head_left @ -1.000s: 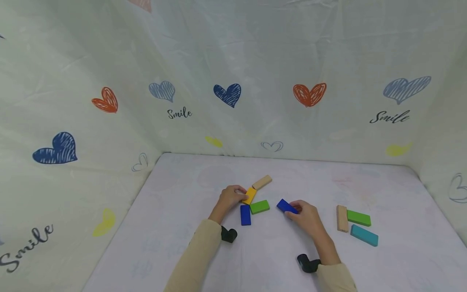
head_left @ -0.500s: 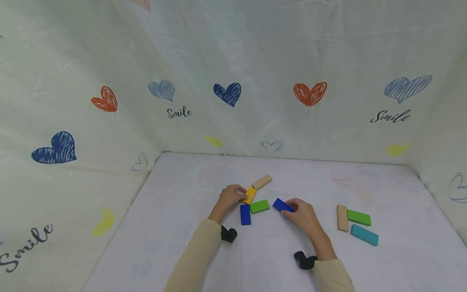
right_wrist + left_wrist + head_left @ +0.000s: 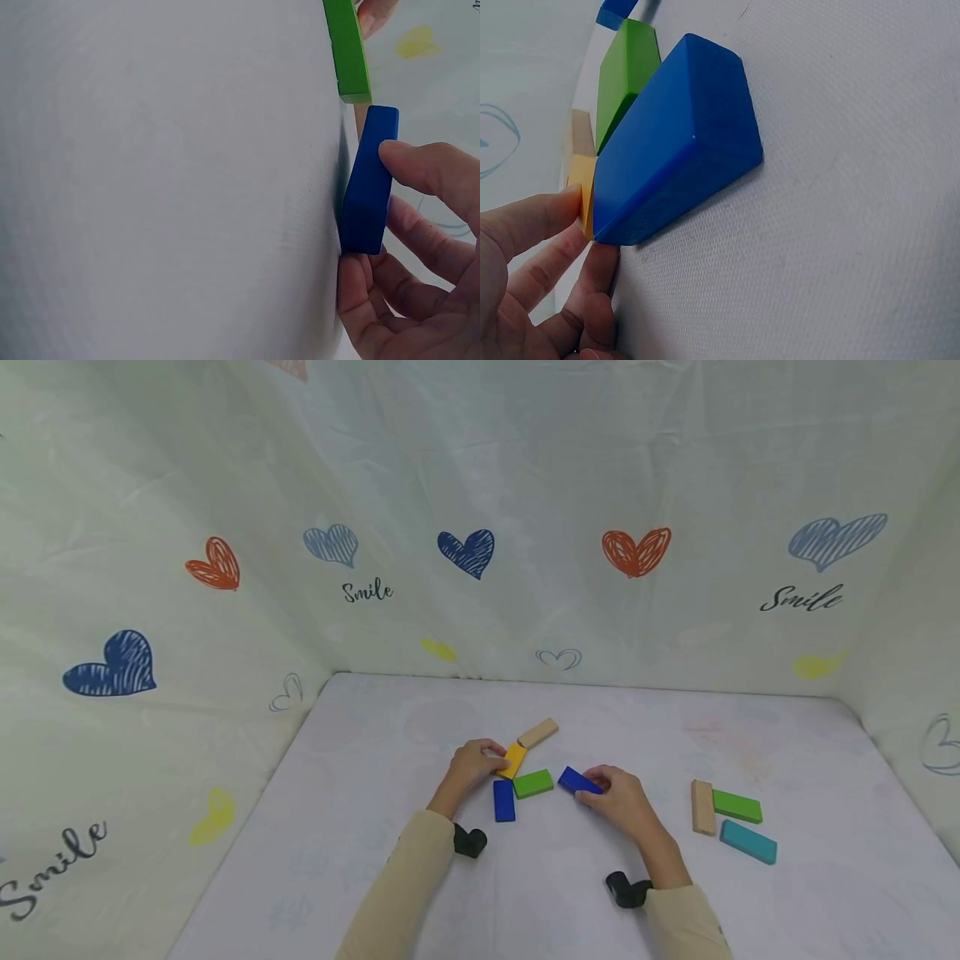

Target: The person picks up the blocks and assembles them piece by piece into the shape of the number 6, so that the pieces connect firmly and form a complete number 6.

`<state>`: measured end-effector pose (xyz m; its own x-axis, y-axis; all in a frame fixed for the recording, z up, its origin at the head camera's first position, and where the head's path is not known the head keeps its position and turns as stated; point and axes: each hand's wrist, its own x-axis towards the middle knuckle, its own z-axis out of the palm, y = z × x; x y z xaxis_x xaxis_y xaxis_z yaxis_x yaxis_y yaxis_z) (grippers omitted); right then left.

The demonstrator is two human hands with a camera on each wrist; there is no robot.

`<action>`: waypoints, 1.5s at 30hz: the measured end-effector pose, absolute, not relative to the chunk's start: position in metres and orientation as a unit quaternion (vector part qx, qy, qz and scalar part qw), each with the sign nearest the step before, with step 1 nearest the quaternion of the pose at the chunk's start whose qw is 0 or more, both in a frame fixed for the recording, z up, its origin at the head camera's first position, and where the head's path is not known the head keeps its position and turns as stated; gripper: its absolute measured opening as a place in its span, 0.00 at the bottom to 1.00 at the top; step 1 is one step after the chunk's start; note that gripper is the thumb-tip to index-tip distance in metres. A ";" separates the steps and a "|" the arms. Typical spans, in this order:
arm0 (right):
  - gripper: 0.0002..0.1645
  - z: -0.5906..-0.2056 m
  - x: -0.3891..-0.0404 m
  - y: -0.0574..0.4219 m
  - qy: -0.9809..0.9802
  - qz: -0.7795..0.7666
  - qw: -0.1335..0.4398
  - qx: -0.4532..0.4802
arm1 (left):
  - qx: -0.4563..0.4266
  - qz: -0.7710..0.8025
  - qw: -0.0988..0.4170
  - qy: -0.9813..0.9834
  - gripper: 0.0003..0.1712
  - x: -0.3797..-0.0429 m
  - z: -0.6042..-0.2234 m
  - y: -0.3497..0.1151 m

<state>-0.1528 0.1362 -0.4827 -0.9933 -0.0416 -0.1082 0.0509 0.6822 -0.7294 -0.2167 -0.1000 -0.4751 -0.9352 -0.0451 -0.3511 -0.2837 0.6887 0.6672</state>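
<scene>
My left hand [image 3: 474, 764] pinches a yellow wooden block [image 3: 513, 761] that lies flat between a natural wood block [image 3: 538, 733] and a green block [image 3: 534, 783]. Just below it, a blue block [image 3: 504, 801] meets the green one near a corner; in the left wrist view this blue block [image 3: 667, 142] fills the middle. To the right, my right hand [image 3: 621, 800] grips a second blue block [image 3: 580, 781] between thumb and fingers. The right wrist view shows this held blue block [image 3: 369, 184] close to the table, its far end a small gap from the green block [image 3: 348, 52].
On the right of the white-covered table [image 3: 600, 927] lie another natural wood block [image 3: 702, 807], a green block [image 3: 737, 807] and a teal block [image 3: 748, 842]. A printed curtain [image 3: 555, 460] rises behind. Black wrist cameras sit at both forearms.
My right hand has carried its blue block leftward and slightly away from me, nearer the green block. My left hand stays on the yellow block; the other blocks keep their places.
</scene>
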 end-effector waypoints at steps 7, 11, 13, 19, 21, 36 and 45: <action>0.19 -0.482 -0.153 0.136 0.919 -0.389 0.059 -0.004 | -0.092 0.388 0.155 0.904 0.12 -0.216 -0.474 -0.099; 0.19 -0.483 -0.154 0.136 0.921 -0.385 0.056 -0.009 | -0.093 0.387 0.156 0.904 0.12 -0.216 -0.474 -0.099; 0.18 -0.483 -0.153 0.136 0.921 -0.385 0.053 -0.014 | -0.092 0.386 0.157 0.904 0.12 -0.216 -0.474 -0.099; 0.18 -0.485 -0.152 0.137 0.917 -0.395 0.049 -0.020 | -0.088 0.389 0.159 0.903 0.13 -0.215 -0.474 -0.099; 0.18 -0.486 -0.152 0.138 0.916 -0.398 0.049 -0.020 | -0.089 0.390 0.160 0.903 0.13 -0.216 -0.474 -0.098; 0.18 -0.488 -0.154 0.135 0.915 -0.400 0.050 -0.016 | -0.088 0.387 0.156 0.905 0.13 -0.215 -0.472 -0.099; 0.18 -0.490 -0.155 0.134 0.916 -0.398 0.050 -0.015 | -0.091 0.387 0.155 0.904 0.13 -0.215 -0.473 -0.099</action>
<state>-0.1550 0.1342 -0.4902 -0.9945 -0.0679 -0.0800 0.0120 0.6834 -0.7299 -0.2150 -0.0993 -0.4728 -0.9354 -0.0453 -0.3507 -0.2852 0.6830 0.6724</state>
